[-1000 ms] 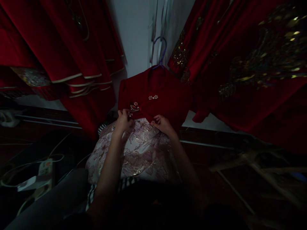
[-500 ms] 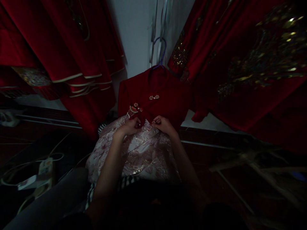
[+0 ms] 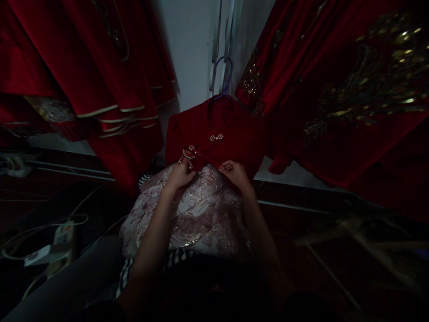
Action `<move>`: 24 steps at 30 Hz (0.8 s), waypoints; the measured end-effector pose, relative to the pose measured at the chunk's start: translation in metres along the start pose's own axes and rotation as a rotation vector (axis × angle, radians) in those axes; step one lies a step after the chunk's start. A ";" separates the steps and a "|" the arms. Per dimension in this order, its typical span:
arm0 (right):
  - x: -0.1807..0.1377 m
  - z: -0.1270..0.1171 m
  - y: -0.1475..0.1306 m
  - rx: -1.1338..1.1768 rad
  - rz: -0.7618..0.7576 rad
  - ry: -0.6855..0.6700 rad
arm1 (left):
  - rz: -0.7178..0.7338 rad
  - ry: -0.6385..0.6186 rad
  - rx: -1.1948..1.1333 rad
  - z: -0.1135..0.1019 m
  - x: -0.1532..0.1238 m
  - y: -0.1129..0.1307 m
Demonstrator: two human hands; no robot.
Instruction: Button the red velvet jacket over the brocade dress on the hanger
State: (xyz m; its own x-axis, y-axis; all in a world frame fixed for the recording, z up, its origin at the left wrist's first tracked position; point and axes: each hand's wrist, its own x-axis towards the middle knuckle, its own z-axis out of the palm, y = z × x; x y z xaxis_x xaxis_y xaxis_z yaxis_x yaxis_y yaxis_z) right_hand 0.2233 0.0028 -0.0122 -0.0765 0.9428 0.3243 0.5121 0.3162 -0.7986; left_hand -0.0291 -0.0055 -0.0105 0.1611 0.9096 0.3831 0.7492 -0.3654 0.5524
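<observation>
A small dark red velvet jacket (image 3: pixel 231 134) hangs in front of me on a blue hanger (image 3: pixel 224 76), with a pearl clasp (image 3: pixel 216 137) at the chest. My left hand (image 3: pixel 180 174) pinches its lower front edge just under a pearl and red fan ornament (image 3: pixel 188 154). My right hand (image 3: pixel 236 173) grips the hem a little to the right. Below both hands spreads a pale pink skirt with gold embroidery (image 3: pixel 197 214).
Red garments with cream trim (image 3: pixel 100 89) hang at the left, red ones with gold embroidery (image 3: pixel 351 89) at the right. A white wall (image 3: pixel 191 53) is behind. A power strip with cables (image 3: pixel 62 235) lies at lower left, pale wooden sticks (image 3: pixel 335 237) at the right.
My left hand slid right toward the centre of the hem, then rose slightly back under the fan ornament. My right hand kept its hold and lifted a little.
</observation>
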 end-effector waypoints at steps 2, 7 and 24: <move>-0.001 -0.011 -0.010 0.107 0.004 0.030 | -0.004 0.139 -0.063 -0.005 0.002 0.008; -0.009 -0.025 -0.049 0.469 0.044 -0.055 | 0.057 0.198 -0.134 -0.006 0.004 0.024; -0.014 0.033 -0.050 0.309 -0.076 -0.005 | 0.131 -0.025 -0.056 0.006 0.001 0.033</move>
State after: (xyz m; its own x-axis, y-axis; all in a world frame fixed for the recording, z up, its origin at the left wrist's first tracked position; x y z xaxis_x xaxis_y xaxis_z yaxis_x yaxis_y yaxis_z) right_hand 0.1711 -0.0230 0.0062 -0.1092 0.9156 0.3868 0.2212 0.4018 -0.8886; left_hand -0.0003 -0.0156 0.0037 0.2711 0.8579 0.4365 0.6837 -0.4908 0.5401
